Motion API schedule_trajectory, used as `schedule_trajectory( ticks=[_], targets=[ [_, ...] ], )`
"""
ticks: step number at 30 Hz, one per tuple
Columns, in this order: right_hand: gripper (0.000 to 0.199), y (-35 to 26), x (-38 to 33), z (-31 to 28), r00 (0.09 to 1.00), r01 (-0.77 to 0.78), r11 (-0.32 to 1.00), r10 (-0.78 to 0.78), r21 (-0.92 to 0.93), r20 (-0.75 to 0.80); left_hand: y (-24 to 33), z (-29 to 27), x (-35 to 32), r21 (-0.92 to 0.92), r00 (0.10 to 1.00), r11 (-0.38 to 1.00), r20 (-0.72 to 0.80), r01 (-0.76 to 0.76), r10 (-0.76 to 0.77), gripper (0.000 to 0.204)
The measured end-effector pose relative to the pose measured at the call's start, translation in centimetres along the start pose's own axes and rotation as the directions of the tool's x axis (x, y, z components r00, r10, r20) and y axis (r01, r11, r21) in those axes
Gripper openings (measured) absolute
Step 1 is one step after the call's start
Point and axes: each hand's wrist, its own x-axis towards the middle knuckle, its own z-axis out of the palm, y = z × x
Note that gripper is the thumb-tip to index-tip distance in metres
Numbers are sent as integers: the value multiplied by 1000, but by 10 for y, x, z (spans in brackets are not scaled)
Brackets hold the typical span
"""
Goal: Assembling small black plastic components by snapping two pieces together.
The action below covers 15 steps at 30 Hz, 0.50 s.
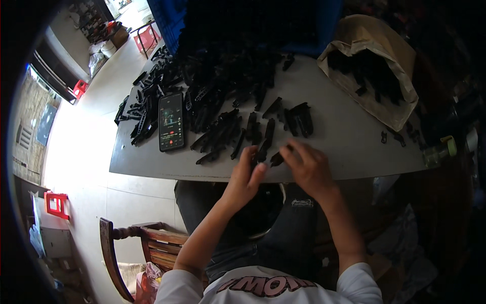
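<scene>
Black plastic piece [276, 159] at the table's [349, 137] near edge: we are pinching it between both hands.

Our left hand [246, 177] and right hand [307, 164] are closing fingertips on it; a phone [171, 121], heaped black parts [223, 91] and a paper sack [372, 66] are crowding around.

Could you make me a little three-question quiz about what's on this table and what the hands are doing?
1. True or false: the phone lies screen up among the black plastic parts.
2. What fills the brown paper bag at the table's far right? A) bottles B) black parts C) cloth
3. What do the left hand and right hand hold between them?

Key:
1. True; its screen is lit.
2. B.
3. A small black part, at the table's near edge.
</scene>
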Motion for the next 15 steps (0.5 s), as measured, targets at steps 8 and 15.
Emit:
schedule_trajectory(
  ticks=[8,15],
  targets=[
    [28,-29,-24,-6,862,-425,249,404,870,306,17,1,-13,105,986,992,158,-66,48,43],
    [30,-51,-32,-4,843,-396,188,462,899,275,29,-2,-27,4,946,999,322,50,-49,36]
  ],
)
